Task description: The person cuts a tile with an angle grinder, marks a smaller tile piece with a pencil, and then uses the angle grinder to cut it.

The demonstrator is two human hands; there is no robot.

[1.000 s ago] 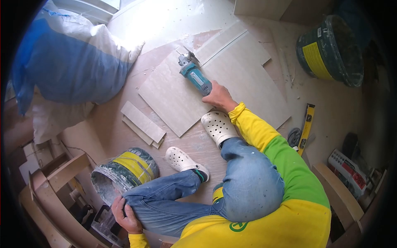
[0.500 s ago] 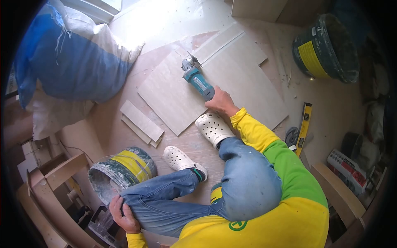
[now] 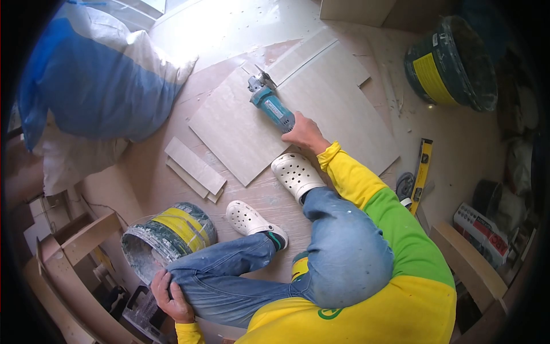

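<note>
My right hand (image 3: 305, 133) is wrapped round the rear end of a teal angle grinder (image 3: 272, 109), whose disc end points up and away over the tiles. Under it lie a large beige tile (image 3: 238, 129) and a second one (image 3: 344, 114) to its right, with a narrow strip along the upper edge. My left hand (image 3: 172, 297) rests on my left knee, fingers apart and holding nothing, beside a tipped dirty bucket (image 3: 186, 226). Two narrow tile strips (image 3: 195, 166) lie on the floor left of the large tile.
A blue and white sack (image 3: 109, 74) stands at the upper left. At the upper right is a dark bucket with a yellow label (image 3: 432, 79). A yellow spirit level (image 3: 421, 175) lies at the right. Wooden frames (image 3: 467, 266) flank both lower sides.
My right hand and the grinder have shifted slightly to the left. My left hand stays on the knee.
</note>
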